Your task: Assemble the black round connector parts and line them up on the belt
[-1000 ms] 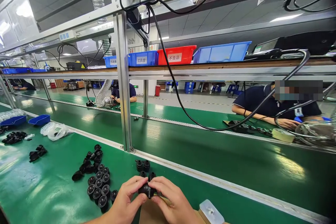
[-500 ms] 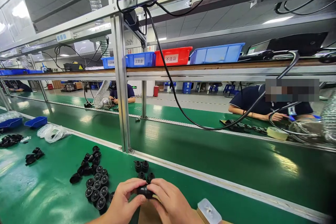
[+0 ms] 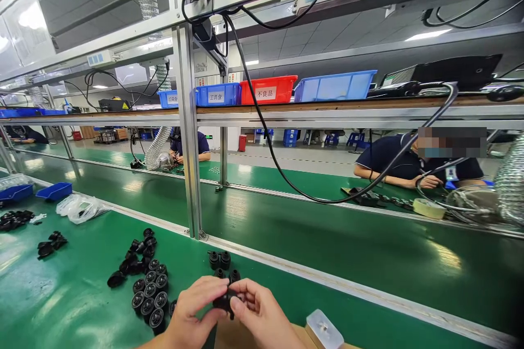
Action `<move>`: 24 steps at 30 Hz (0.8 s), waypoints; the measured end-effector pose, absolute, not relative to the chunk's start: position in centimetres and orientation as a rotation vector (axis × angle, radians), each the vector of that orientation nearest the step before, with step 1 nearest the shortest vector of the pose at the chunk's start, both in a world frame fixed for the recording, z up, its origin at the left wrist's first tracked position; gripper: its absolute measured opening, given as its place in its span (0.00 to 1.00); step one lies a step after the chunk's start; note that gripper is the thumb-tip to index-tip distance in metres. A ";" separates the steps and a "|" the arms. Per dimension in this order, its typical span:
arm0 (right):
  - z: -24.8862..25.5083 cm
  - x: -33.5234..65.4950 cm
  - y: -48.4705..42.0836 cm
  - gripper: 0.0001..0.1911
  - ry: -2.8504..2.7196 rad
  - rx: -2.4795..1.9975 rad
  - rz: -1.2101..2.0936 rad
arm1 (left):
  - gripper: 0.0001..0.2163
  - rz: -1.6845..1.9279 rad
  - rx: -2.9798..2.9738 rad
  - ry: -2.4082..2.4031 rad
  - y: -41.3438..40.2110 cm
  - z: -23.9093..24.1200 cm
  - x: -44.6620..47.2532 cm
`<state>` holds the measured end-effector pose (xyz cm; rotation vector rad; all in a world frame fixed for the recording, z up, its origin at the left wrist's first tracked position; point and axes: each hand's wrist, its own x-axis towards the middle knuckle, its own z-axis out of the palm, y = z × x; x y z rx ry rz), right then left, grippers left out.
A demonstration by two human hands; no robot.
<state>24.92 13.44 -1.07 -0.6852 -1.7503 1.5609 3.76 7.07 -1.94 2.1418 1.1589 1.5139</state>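
Note:
My left hand [image 3: 192, 311] and my right hand [image 3: 260, 313] meet at the bottom middle, fingers pinched together on one small black plastic part [image 3: 225, 301] held just above the green bench [image 3: 73, 305]. Left of my hands lies a cluster of round black caps [image 3: 149, 294], some set in neat rows, others loose. A few more black parts [image 3: 221, 263] stand just beyond my fingers.
A clear plastic piece [image 3: 325, 329] rests on brown cardboard by my right wrist. Farther left lie black parts [image 3: 48, 244], a plastic bag [image 3: 79, 207] and blue trays [image 3: 53, 191]. An aluminium post [image 3: 190, 174] rises ahead. People in dark shirts [image 3: 393, 161] work across the green conveyor.
My hands have stayed joined on the black part and shifted it slightly between the fingers. The view has drifted a little to the right.

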 end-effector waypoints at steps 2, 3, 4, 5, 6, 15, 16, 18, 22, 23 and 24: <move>-1.5 24.7 13.5 0.33 -1.704 -0.695 1.569 | 0.24 1.479 2.023 1.329 7.0 -2.8 3.3; -1.6 24.7 13.6 0.33 -1.705 -0.703 1.546 | 0.23 1.453 1.948 1.420 7.0 -3.2 3.1; -1.6 24.7 13.6 0.33 -1.712 -0.707 1.520 | 0.22 1.430 1.890 1.490 7.0 -3.6 2.9; -1.6 24.9 13.6 0.32 -1.724 -0.707 1.499 | 0.20 1.413 1.856 1.532 7.0 -3.9 2.7; -1.6 25.0 13.6 0.31 -1.735 -0.703 1.486 | 0.18 1.401 1.849 1.543 7.0 -4.0 2.6; -1.9 25.6 13.4 0.13 -1.951 -0.705 1.062 | 0.20 1.393 1.342 1.216 6.7 -1.4 4.6; -2.2 25.6 13.5 0.13 -1.977 -0.671 0.964 | 0.20 1.394 1.297 1.193 6.7 -1.3 4.8; -2.6 25.6 13.6 0.16 -2.013 -0.561 0.773 | 0.21 1.406 1.224 1.150 6.7 -1.1 5.1; -2.7 25.8 14.0 0.19 -2.069 -0.317 0.394 | 0.23 1.397 1.066 1.071 6.8 -1.0 5.5; -2.5 25.9 14.1 0.20 -2.093 -0.269 0.312 | 0.23 1.375 1.026 1.049 6.8 -1.0 5.6; -2.2 26.0 14.1 0.21 -2.120 -0.238 0.247 | 0.23 1.353 0.994 1.028 6.8 -1.0 5.7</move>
